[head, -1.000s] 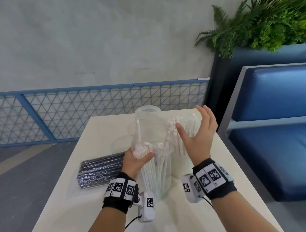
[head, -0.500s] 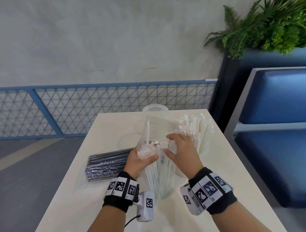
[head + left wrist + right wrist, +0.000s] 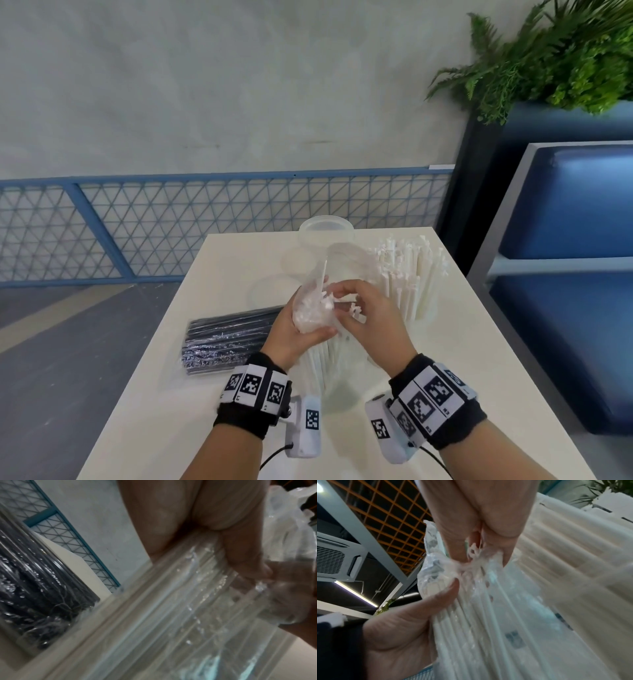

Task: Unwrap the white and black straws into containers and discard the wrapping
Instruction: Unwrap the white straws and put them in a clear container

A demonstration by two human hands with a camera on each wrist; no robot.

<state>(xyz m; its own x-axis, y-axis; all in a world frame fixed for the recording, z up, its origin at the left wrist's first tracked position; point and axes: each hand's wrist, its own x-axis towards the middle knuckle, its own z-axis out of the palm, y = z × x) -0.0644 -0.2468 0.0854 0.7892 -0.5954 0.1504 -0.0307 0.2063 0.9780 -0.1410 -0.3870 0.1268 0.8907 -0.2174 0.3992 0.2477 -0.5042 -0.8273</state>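
A clear plastic bag of white straws (image 3: 320, 363) stands upright on the white table (image 3: 178, 428). My left hand (image 3: 298, 334) grips its bunched top, with the fingers curled round the crumpled plastic (image 3: 283, 601). My right hand (image 3: 368, 317) reaches in from the right, and its fingertips (image 3: 458, 545) pinch the ends of white straws (image 3: 474, 555) at the bag's mouth. A clear container packed with white straws (image 3: 411, 277) stands just right of the hands. A sealed pack of black straws (image 3: 224, 337) lies flat on the table to the left.
An empty clear container (image 3: 325, 228) stands at the table's far edge, with another clear round piece (image 3: 267, 291) in front of it. A blue mesh railing (image 3: 171, 222) runs behind the table. A blue bench (image 3: 565, 274) and a planter (image 3: 548, 51) are at the right.
My right hand has come back from the container of white straws to the bag's top, and its fingers have closed on the straw ends. The left hand keeps its grip.
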